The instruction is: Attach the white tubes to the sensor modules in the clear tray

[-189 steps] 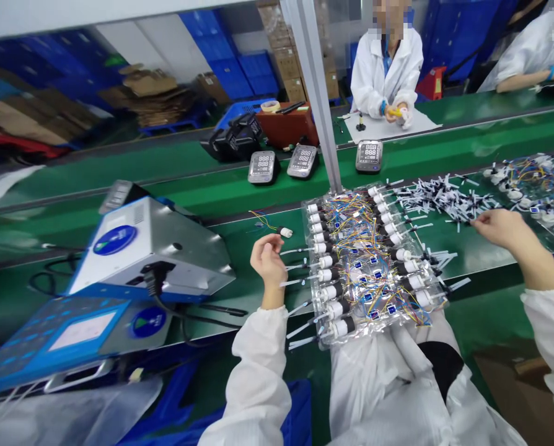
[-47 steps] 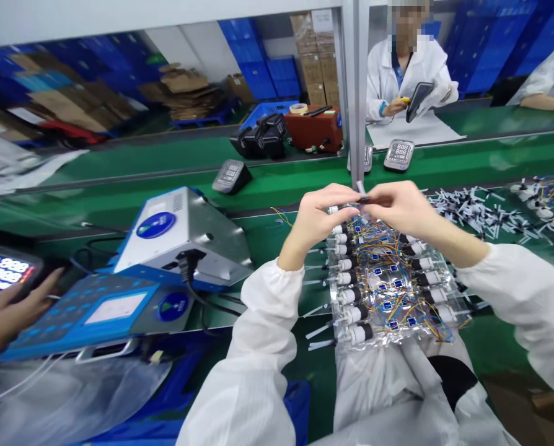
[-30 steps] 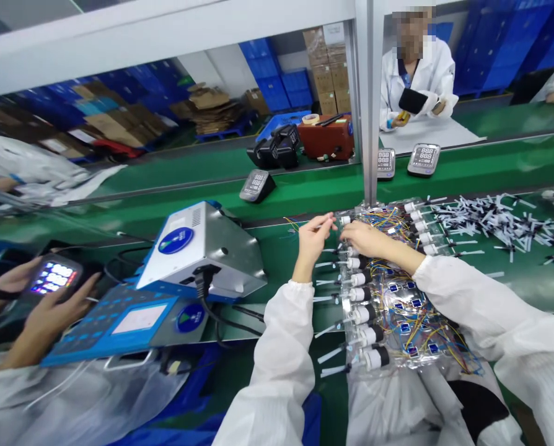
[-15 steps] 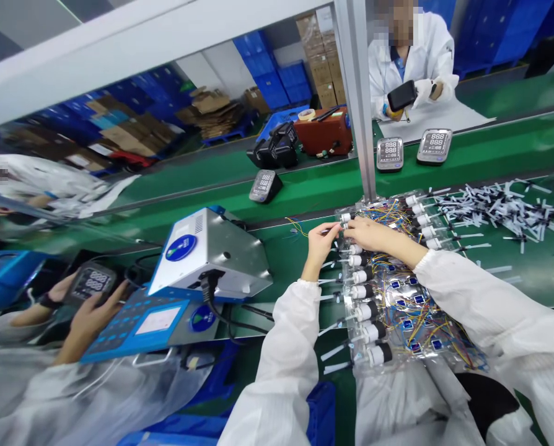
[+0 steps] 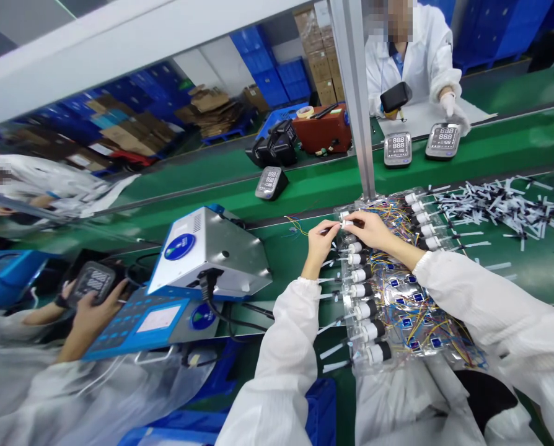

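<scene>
My left hand (image 5: 320, 246) is closed in a pinch at the far left corner of a clear plastic tray (image 5: 351, 362). A small dark piece shows at its fingers; I cannot make out what it is. My right hand (image 5: 369, 230) meets it from the right, thumb and finger closed on a small white-and-black pump (image 5: 347, 223) in the tray's left row. Nearer pumps (image 5: 361, 290) in that row have black fittings and white tubes (image 5: 331, 350) pointing left. Coloured wires (image 5: 426, 303) and small blue-faced parts (image 5: 406, 323) fill the tray's middle.
A heap of white tubes with black fittings (image 5: 504, 210) lies to the right. A metal-cased tester (image 5: 212, 254) stands left. Blood pressure monitors (image 5: 398, 150) rest beyond an upright post (image 5: 354, 99). One co-worker (image 5: 411, 56) sits opposite; another's hands (image 5: 91, 319) hold a monitor.
My right hand's fingers have lifted and drawn into a pinch beside my left fingertips. My left hand has barely moved. Across the table, a co-worker's gloved hand has come down to a monitor, and the monitors have shifted right.
</scene>
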{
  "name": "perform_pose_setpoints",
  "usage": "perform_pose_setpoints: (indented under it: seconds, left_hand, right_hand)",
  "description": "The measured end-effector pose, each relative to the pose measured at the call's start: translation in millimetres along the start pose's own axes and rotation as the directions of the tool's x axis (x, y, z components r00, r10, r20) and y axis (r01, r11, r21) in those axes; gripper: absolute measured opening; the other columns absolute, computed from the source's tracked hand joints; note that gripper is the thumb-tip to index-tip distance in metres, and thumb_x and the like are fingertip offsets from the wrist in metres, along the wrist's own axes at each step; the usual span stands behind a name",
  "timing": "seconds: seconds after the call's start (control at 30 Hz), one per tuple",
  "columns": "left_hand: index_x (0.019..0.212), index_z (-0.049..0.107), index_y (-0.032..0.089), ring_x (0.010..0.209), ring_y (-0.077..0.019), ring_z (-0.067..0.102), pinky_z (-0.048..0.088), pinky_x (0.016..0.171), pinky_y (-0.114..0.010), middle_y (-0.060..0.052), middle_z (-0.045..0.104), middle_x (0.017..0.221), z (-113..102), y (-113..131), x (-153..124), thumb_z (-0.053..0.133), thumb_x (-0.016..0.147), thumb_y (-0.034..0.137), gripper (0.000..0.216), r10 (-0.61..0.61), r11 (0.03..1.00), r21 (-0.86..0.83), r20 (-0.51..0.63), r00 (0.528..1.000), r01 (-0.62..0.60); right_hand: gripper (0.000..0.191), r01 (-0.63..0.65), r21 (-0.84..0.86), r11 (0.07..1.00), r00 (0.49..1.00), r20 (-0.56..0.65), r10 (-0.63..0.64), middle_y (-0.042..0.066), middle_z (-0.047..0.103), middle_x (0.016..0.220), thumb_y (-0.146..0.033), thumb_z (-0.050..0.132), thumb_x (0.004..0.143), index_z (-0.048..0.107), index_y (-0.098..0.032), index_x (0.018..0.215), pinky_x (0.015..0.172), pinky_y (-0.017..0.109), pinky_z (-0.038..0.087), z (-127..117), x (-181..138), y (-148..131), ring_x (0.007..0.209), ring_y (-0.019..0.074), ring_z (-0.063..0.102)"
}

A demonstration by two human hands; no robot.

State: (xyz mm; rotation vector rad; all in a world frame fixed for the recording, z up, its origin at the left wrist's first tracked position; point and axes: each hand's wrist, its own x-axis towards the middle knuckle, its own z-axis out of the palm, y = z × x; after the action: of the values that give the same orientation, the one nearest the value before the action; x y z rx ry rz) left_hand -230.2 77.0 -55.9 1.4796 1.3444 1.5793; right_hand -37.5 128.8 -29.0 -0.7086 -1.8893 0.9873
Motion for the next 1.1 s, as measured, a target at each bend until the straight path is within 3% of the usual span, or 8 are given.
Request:
perform_pose_setpoints:
  seconds: [0.53,0.83,1.1]
  left_hand:
    - [0.088,0.081,0.019,0.085,-0.0176,0.067,0.051,0.083,-0.031,-0.006,0.075,0.090,9,-5,-6,0.078,0.087,0.035,0.017,-0.013,0.999,-0.048,-0.040,0.999,0.011]
    - [0.090,0.083,0.021,0.086,-0.0185,0.068,0.052,0.080,-0.031,-0.006,0.076,0.091,2,10,-7,0.077,0.089,0.034,0.014,0.036,0.995,0.096,0.015,0.999,-0.038]
    - [0.093,0.085,0.022,0.088,-0.0209,0.073,0.055,0.081,-0.034,-0.008,0.080,0.095,-11,21,-1,0.078,0.089,0.034,0.014,0.090,0.979,0.172,0.127,0.988,-0.111]
  right_hand:
    - [0.021,-0.022,-0.004,1.000,0.998,0.054,0.022,0.008,0.081,0.107,-0.028,0.071,0.093,0.081,-0.018,0.107,0.094,0.034,0.055,-3,0,-5,0.096,0.0207,0.075]
    - [0.019,-0.025,-0.070,0.997,0.997,0.072,0.030,0.006,0.081,0.109,-0.025,0.072,0.092,0.082,-0.020,0.108,0.095,0.034,0.055,-4,-1,-5,0.101,0.0220,0.076]
    - [0.021,-0.016,-0.016,1.000,0.996,0.090,0.018,0.006,0.081,0.110,-0.026,0.073,0.092,0.081,-0.019,0.110,0.095,0.034,0.055,-4,-1,-4,0.102,0.0216,0.076]
